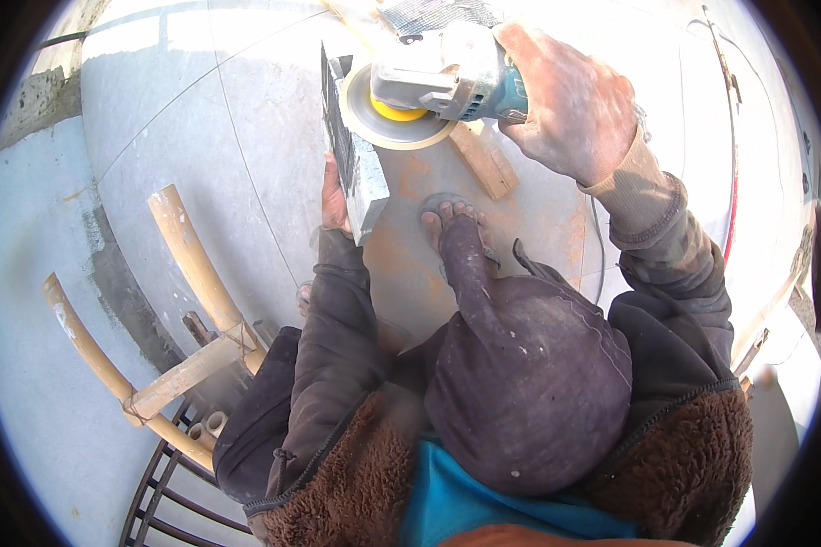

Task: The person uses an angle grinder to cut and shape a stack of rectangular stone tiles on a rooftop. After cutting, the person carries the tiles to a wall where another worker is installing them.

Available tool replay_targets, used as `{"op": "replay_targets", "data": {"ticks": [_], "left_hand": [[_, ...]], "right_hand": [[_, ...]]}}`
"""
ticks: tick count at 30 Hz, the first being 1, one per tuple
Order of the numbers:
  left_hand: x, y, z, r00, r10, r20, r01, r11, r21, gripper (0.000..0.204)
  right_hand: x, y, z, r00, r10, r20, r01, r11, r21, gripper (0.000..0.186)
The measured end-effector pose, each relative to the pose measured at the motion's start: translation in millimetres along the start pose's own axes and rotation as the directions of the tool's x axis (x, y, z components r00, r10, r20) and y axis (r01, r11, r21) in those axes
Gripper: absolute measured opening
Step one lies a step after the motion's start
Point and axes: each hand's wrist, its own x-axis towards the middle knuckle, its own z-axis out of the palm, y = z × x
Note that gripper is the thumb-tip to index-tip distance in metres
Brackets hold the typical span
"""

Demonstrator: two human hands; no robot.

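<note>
My right hand [575,109] is wrapped round the body of a teal and grey angle grinder [483,87], held out ahead of me. Its thin round disc [360,118], with a yellow centre, stands right by the edge of a narrow grey tile piece [368,187]; I cannot tell whether they touch. My left hand [335,193] grips that tile from its left side near the close end, tilting it up on edge. Part of the left fingers is hidden behind the tile. Pale dust covers the right hand.
A wooden block [488,159] lies under the grinder, just beyond my sandalled foot [456,214]. To the left stands a bamboo frame with a lashed crosspiece [187,374], near dark metal bars [160,492]. A dark cord [598,246] runs across the tiled floor [255,118].
</note>
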Motion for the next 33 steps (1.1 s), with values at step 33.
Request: {"op": "replay_targets", "data": {"ticks": [33], "left_hand": [[-1, 2, -1, 1.000, 0.023, 0.013, -0.023, 1.000, 0.006, 0.034]], "right_hand": [[-1, -2, 2, 1.000, 0.021, -0.010, -0.021, 0.999, -0.044, 0.048]]}}
